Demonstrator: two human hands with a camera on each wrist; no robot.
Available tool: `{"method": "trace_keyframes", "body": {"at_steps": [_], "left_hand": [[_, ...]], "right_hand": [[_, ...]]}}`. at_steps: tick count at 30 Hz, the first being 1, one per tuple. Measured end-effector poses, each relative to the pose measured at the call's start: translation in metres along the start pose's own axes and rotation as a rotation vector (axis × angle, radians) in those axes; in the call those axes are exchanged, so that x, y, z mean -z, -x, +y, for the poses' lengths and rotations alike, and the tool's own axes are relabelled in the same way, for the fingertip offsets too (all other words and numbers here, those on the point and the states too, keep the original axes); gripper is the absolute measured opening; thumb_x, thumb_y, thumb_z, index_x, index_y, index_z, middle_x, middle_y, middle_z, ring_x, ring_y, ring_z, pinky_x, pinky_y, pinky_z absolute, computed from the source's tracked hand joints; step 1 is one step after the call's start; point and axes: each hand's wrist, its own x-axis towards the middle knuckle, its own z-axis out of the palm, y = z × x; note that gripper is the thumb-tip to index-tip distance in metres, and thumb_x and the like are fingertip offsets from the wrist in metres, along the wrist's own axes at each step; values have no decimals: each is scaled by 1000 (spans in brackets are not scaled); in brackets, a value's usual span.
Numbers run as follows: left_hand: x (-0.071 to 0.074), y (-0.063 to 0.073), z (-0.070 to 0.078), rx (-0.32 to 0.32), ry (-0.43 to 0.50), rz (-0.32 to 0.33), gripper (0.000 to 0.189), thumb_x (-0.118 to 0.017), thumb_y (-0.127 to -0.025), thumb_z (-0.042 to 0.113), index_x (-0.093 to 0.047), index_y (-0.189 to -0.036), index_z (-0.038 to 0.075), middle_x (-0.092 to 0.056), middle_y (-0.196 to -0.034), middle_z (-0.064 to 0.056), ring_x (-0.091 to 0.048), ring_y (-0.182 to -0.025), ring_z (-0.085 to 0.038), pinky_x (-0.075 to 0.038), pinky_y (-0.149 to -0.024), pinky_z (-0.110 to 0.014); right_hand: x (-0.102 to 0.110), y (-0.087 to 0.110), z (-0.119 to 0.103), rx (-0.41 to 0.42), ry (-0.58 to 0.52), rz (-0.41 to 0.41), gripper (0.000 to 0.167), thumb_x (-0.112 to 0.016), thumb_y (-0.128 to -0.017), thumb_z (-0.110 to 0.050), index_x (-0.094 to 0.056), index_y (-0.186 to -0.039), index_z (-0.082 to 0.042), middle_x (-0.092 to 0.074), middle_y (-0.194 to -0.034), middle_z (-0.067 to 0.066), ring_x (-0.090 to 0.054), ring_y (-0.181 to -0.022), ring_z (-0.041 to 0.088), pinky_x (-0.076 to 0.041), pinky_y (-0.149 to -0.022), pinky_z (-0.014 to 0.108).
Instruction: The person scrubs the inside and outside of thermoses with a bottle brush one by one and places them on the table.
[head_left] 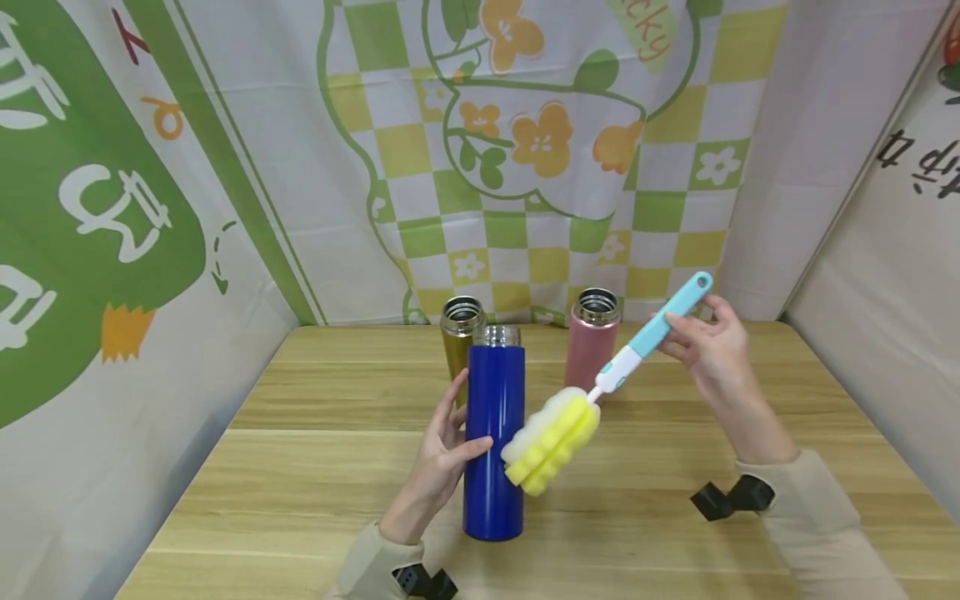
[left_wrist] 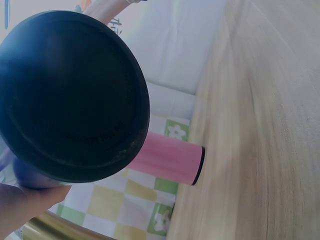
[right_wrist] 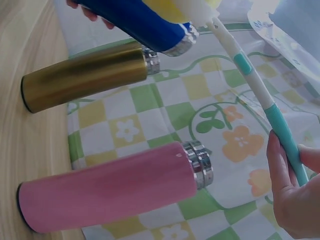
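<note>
My left hand (head_left: 442, 462) grips a blue thermos bottle (head_left: 495, 467) around its body and holds it up off the table. Its mouth has a bare metal rim, and its dark base (left_wrist: 75, 100) faces the left wrist camera. Between the fingers and thumb of my right hand (head_left: 712, 350) is the turquoise handle of a bottle brush (head_left: 615, 369). The brush's yellow and white sponge head (head_left: 555, 442) points down to the left, in front of the bottle's right side in the head view; whether they touch I cannot tell.
Behind the blue bottle stands a gold thermos bottle (right_wrist: 85, 75), partly hidden in the head view. To its right a pink thermos bottle (right_wrist: 110, 187) stands uncapped on the wooden table (head_left: 300, 467). A patterned cloth (head_left: 525, 233) hangs along the table's back edge.
</note>
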Motion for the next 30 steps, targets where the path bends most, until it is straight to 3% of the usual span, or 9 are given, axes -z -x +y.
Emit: {"method": "trace_keyframes", "body": {"at_steps": [9, 22, 30], "left_hand": [[3, 3, 1, 28, 14, -13, 83, -59, -77, -2, -12, -142, 21, -29, -130, -23, -48, -108, -24, -40, -87, -43], [7, 6, 1, 10, -13, 3, 81, -60, -77, -3, -14, -141, 20, -36, -124, -22, -52, -104, -25, -42, -85, -41], [5, 6, 3, -42, -17, 90, 84, -59, -75, -6, -14, -141, 18, -39, -120, -19, -52, -102, -25, -43, -83, -38]], "right_hand": [[-1, -6, -13, 38, -67, 75, 46, -54, -79, 14, -30, -113, -4, -65, -76, 18, -65, -70, 27, -51, -66, 34], [3, -10, -20, 143, -139, 190, 45, -58, -75, 15, -32, -108, -2, -61, -76, 18, -65, -68, 28, -51, -65, 37], [8, -7, -24, 161, -115, 233, 48, -60, -74, 13, -32, -110, -4, -59, -80, 17, -65, -71, 27, -51, -68, 36]]}}
